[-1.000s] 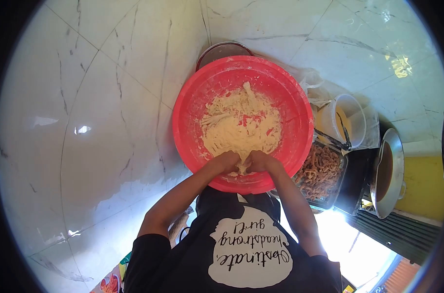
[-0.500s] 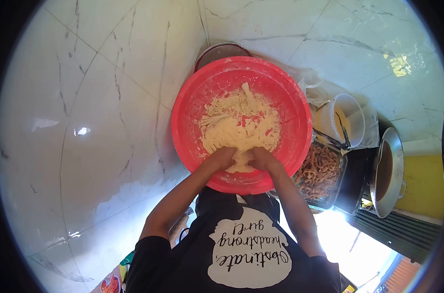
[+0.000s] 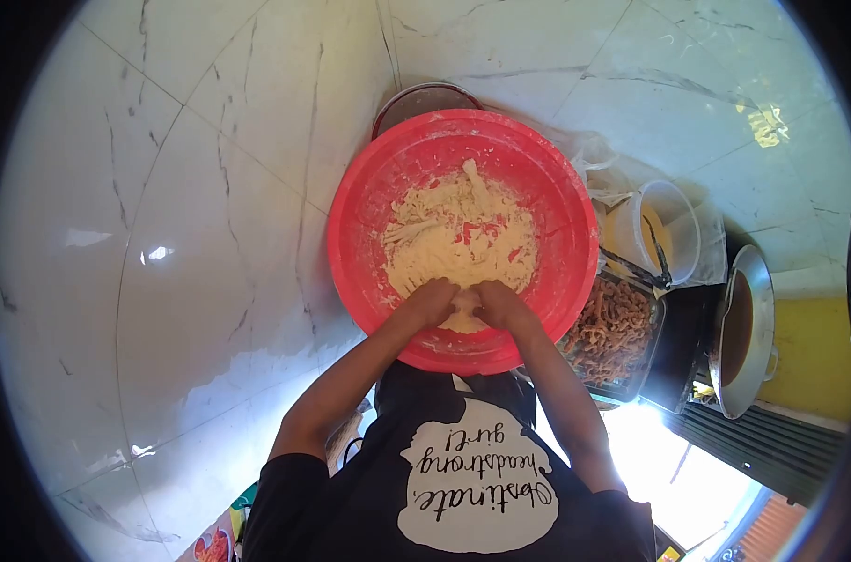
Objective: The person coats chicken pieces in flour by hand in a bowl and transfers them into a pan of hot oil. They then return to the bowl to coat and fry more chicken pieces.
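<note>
**Both hands pressed into the dough**

The left hand (image 3: pixel 432 302) and the right hand (image 3: pixel 500 304) sit side by side, knuckles up, fingers curled down and dug into the pale, crumbly dough (image 3: pixel 458 245). Each is clenched on a clump of it, at about six o'clock inside the red basin (image 3: pixel 355 201). The dough fills the basin's middle, with red showing through in patches and flour dusting the walls.

The basin rests on a white marble-patterned floor (image 3: pixel 191 187). Behind it, at twelve o'clock, a dark round rim (image 3: pixel 421 94) peeks out. At three o'clock stands a white plastic tub (image 3: pixel 674 229). At four o'clock lies a tray of browned fried strips (image 3: pixel 617 328), and further right a metal pan (image 3: pixel 744 328).
</note>
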Available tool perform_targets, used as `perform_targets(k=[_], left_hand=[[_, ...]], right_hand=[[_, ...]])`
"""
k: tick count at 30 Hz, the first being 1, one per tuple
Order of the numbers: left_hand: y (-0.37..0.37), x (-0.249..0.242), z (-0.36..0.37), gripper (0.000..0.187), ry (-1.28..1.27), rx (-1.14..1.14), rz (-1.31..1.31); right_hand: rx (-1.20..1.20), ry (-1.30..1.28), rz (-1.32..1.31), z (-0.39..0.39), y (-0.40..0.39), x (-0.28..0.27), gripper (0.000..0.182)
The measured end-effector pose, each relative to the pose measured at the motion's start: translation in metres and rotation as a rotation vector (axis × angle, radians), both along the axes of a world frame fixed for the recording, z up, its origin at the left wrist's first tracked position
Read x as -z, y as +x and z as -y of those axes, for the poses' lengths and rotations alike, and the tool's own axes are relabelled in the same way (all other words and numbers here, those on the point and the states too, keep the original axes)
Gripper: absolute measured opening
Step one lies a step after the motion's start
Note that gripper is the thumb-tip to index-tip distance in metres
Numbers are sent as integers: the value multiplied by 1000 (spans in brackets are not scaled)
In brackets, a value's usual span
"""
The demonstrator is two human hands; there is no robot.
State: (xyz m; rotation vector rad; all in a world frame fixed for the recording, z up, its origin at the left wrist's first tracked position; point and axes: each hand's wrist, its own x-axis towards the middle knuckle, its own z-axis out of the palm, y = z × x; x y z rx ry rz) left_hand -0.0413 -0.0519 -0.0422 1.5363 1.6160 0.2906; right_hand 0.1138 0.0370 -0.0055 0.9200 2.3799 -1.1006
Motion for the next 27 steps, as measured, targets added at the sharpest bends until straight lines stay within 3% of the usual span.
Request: perform_targets(k=[2, 4, 11, 13, 16, 23, 27], left_hand=[[-1, -2, 0, 29, 51, 14, -11], [0, -15, 3, 25, -107, 185, -40], [0, -2, 1, 31, -192, 129, 60], [0, -5, 0, 35, -74, 86, -4], [0, -11, 3, 35, -150, 215, -2], [1, 7, 6, 41, -138, 163, 44], [3, -4, 5, 47, -146, 128, -22]], right_hand=[[20, 87, -41, 1, 0, 2, 38], [-66, -56, 103, -1, 2, 14, 40], [-26, -223, 168, 0, 0, 13, 51], [-39, -38, 90, 3, 0, 13, 48], [-44, -39, 148, 6, -1, 2, 47], [-74, -120, 154, 4, -2, 4, 39], [-38, 6, 74, 7, 2, 11, 39]])
